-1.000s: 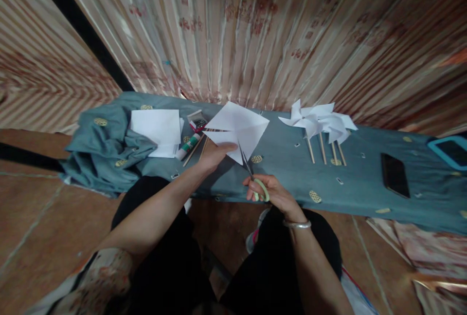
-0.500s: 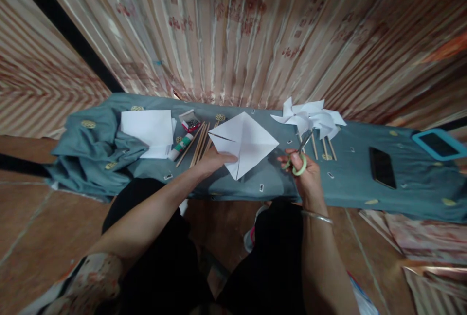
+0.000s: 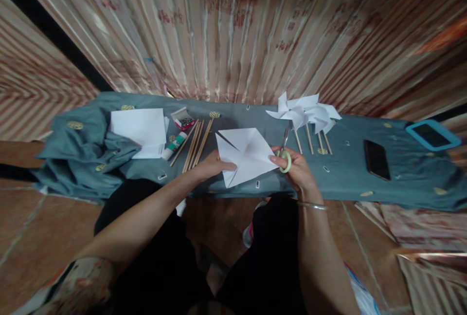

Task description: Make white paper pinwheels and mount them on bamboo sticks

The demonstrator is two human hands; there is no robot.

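A square white paper sheet [image 3: 250, 152] is held up over the cloth-covered table, with slits cut inward from its upper left and lower corners. My left hand [image 3: 215, 165] pinches its lower left side, thumb on top. My right hand [image 3: 295, 166] has a pair of scissors [image 3: 285, 157] with pale green handles hooked in it, blades pointing up and away from me. That hand's thumb also presses on the right corner of the paper. Its fingers under the sheet are hidden.
White paper pinwheels [image 3: 304, 110] on wooden sticks lie at the back right. Left of the sheet are loose wooden sticks [image 3: 197, 144], a glue stick [image 3: 174, 145], a small open box [image 3: 183, 119] of tiny pieces and stacked white paper [image 3: 140, 127]. A phone [image 3: 377, 159] and a blue-framed tablet [image 3: 433, 135] lie right.
My right hand has moved left with the scissors and now touches the paper's right corner. The sheet has turned slightly clockwise. The camera view has shifted a little.
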